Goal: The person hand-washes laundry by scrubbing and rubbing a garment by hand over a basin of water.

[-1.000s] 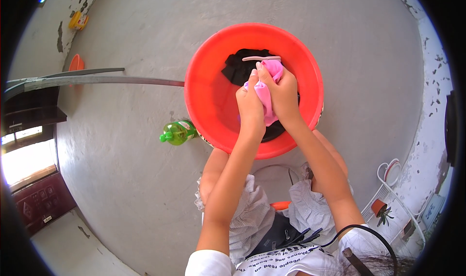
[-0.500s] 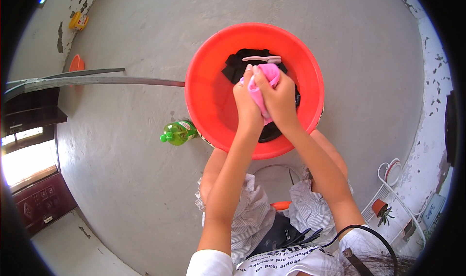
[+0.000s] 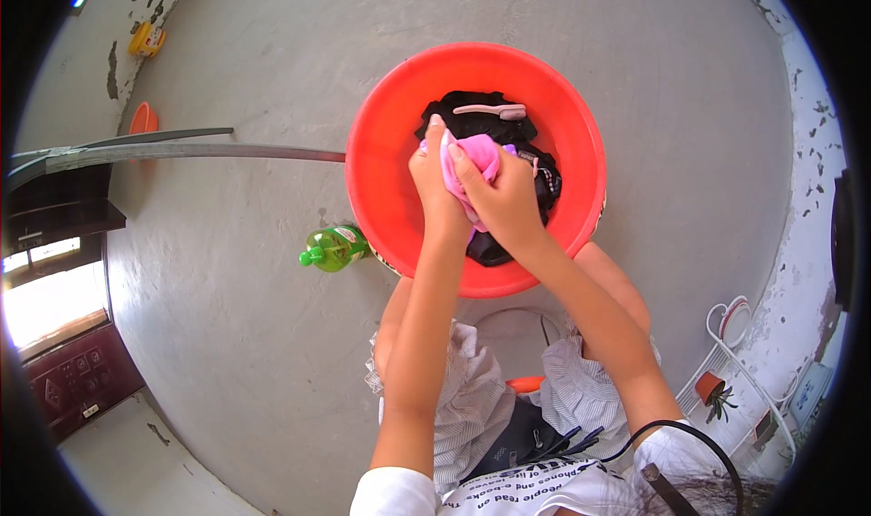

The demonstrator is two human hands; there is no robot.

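A bunched pink cloth (image 3: 474, 158) is gripped between my two hands over a red-orange basin (image 3: 386, 108). My left hand (image 3: 435, 185) closes on the cloth's left side, thumb up. From the right, my right hand (image 3: 508, 199) wraps round it, its fingers partly hidden behind the cloth. Black clothing (image 3: 547, 189) lies in the basin beneath and around my hands. On top of it, toward the far side, rests a pale pink brush (image 3: 510, 111) with a long handle.
Left of the basin stands a green bottle (image 3: 334, 248) with a green cap. A long grey bar (image 3: 200, 151) reaches in from the left to the basin's rim. A white rack (image 3: 726, 335) and a potted plant (image 3: 710, 389) are at the lower right. An orange tub (image 3: 143, 119) sits far left.
Both hands have shifted left and slightly nearer with the pink cloth, and my left thumb now sits apart from the right. More black clothing shows to the right; the brush is barely moved.
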